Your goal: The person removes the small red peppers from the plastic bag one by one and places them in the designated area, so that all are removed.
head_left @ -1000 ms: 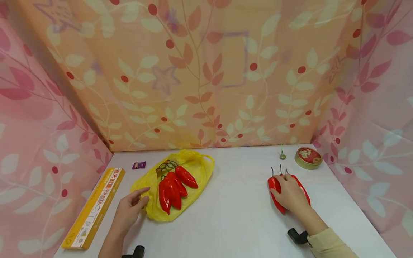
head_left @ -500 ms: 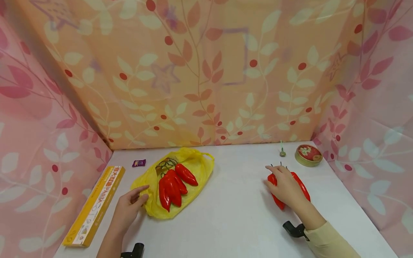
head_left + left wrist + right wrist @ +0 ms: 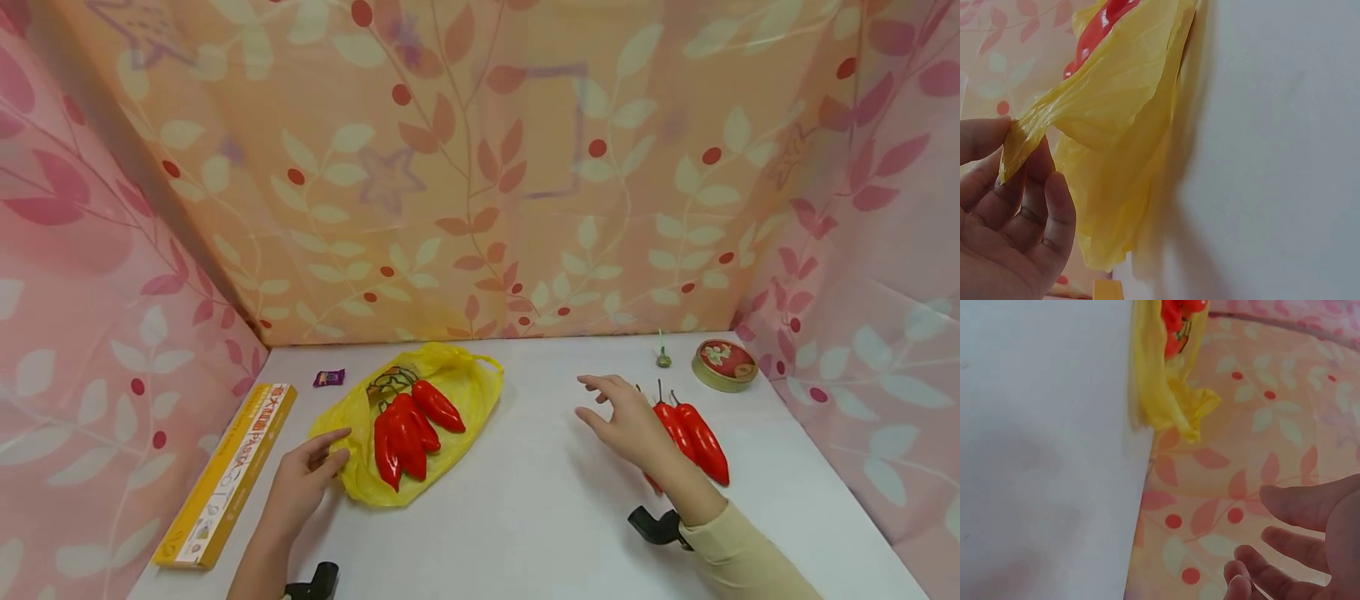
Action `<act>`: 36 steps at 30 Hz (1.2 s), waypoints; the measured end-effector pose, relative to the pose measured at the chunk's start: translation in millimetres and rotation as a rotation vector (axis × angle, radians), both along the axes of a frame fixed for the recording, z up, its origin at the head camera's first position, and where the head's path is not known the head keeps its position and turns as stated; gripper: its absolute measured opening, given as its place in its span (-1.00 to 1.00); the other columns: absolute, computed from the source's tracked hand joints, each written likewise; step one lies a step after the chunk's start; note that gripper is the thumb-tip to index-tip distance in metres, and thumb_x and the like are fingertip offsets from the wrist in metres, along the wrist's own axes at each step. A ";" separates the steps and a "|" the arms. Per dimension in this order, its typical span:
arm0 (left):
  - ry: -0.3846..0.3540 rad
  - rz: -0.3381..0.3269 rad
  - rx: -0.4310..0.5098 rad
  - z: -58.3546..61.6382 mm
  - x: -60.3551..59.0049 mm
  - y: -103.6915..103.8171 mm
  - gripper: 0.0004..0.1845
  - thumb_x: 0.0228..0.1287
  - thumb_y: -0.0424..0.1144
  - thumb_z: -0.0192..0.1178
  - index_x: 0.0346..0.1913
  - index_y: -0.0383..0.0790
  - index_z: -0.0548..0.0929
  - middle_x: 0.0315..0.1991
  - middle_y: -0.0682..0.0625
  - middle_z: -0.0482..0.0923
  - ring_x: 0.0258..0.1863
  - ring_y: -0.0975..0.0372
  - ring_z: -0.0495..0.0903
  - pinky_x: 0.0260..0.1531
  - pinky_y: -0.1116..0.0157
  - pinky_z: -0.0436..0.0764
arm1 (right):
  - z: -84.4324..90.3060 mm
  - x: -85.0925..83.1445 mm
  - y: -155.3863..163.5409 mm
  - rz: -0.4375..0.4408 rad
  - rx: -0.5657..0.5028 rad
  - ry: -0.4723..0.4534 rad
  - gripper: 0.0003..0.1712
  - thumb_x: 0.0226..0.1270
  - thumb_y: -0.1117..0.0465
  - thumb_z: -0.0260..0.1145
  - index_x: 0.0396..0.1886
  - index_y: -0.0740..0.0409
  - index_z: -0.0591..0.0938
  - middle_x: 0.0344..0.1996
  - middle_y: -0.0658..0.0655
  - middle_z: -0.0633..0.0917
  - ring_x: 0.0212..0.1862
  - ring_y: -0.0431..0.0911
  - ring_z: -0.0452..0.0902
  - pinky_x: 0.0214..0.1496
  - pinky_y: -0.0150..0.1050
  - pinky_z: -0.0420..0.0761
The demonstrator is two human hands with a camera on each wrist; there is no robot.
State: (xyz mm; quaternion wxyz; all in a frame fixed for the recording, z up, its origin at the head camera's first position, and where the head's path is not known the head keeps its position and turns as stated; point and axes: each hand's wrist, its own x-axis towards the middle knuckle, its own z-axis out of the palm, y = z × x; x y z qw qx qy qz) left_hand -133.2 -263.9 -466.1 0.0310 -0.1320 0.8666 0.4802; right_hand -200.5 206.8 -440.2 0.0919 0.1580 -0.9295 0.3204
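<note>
A yellow plastic bag (image 3: pixel 468 400) lies spread on the table with several red chili peppers (image 3: pixel 406 442) on it, their dark stems toward the back. My left hand (image 3: pixel 300 483) pinches the bag's near left edge between thumb and finger; the left wrist view shows the pinched yellow film (image 3: pixel 1019 140) clearly. On the right side, more red peppers (image 3: pixel 703 446) lie side by side, partly hidden by my right hand and forearm. My right hand (image 3: pixel 626 421) hovers just left of them, holding nothing, its fingers spread and loosely bent.
A yellow pasta box (image 3: pixel 225 479) lies along the left side. Behind it sits a small purple wrapped candy (image 3: pixel 329 378). At the back right stand a round red-and-gold tin (image 3: pixel 724 365) and a small green-stemmed item (image 3: pixel 663 358). Patterned cloth walls (image 3: pixel 480 250) enclose the table.
My right hand has come off the right-hand peppers and moved left, with nothing in it. Those peppers stay on the table. My left hand keeps its hold on the bag's edge.
</note>
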 end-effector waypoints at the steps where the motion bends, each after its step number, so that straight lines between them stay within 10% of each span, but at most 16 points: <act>1: 0.001 -0.001 0.001 -0.5 -0.2 -0.1 -0.53 0.49 -0.02 0.17 0.39 0.01 0.52 0.42 -0.13 0.40 0.22 0.06 0.42 0.08 0.44 0.55 | 2.2 -0.4 -4.3 0.009 -0.007 0.009 -0.40 0.30 0.07 0.46 0.32 0.05 0.56 0.10 0.17 0.66 0.00 0.02 0.60 -0.13 -0.08 0.70; 16: 0.026 -0.011 0.016 0.3 -1.6 2.3 -0.54 0.49 -0.03 0.17 0.37 0.01 0.54 0.37 -0.12 0.44 0.14 0.09 0.40 -0.09 0.58 0.49 | 25.6 -11.1 -59.0 0.131 -0.065 0.045 -0.41 0.29 0.11 0.47 0.30 0.07 0.58 0.05 0.13 0.68 -0.04 0.01 0.61 -0.07 -0.07 0.68; 25: 0.000 -0.007 0.019 2.1 1.8 5.3 -0.52 0.49 -0.01 0.16 0.39 0.00 0.53 0.44 -0.14 0.37 0.30 0.03 0.37 0.37 0.00 0.41 | 29.3 -26.4 -95.2 0.193 -0.117 -0.039 -0.40 0.30 0.10 0.46 0.33 0.02 0.56 0.05 0.08 0.71 -0.01 -0.03 0.65 -0.09 -0.18 0.70; 36: 0.018 -0.008 0.017 0.6 1.8 3.4 -0.53 0.50 -0.03 0.15 0.39 0.00 0.52 0.46 -0.12 0.35 0.33 0.03 0.37 0.37 0.02 0.41 | 26.3 -40.5 -131.7 0.253 -0.154 -0.111 -0.42 0.33 0.09 0.44 0.33 0.03 0.56 0.12 0.09 0.69 0.08 0.01 0.62 0.10 -0.03 0.67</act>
